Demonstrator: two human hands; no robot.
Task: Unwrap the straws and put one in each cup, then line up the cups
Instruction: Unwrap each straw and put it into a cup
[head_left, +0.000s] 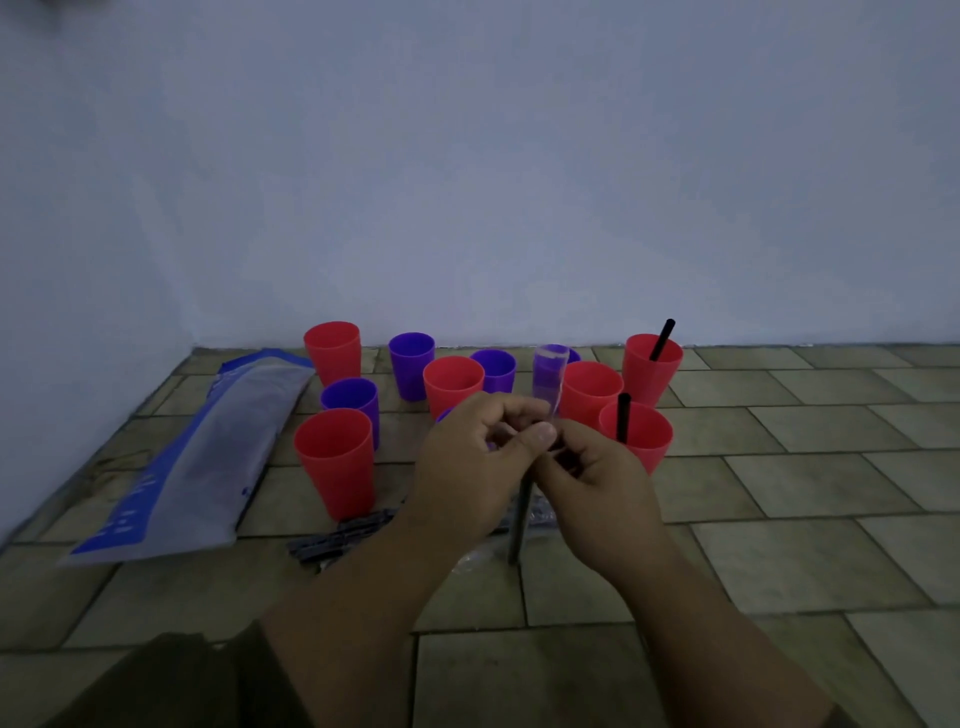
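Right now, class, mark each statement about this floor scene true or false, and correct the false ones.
1. The far red cup and the near red cup on the right each hold a black straw. True.
2. A purple cup holds a straw. False: the purple cups whose mouths show hold none.
3. The left hand and the right hand both pinch one wrapped straw. True.
4. The blue-grey packet lies right of the cups. False: the blue-grey packet lies left of them.
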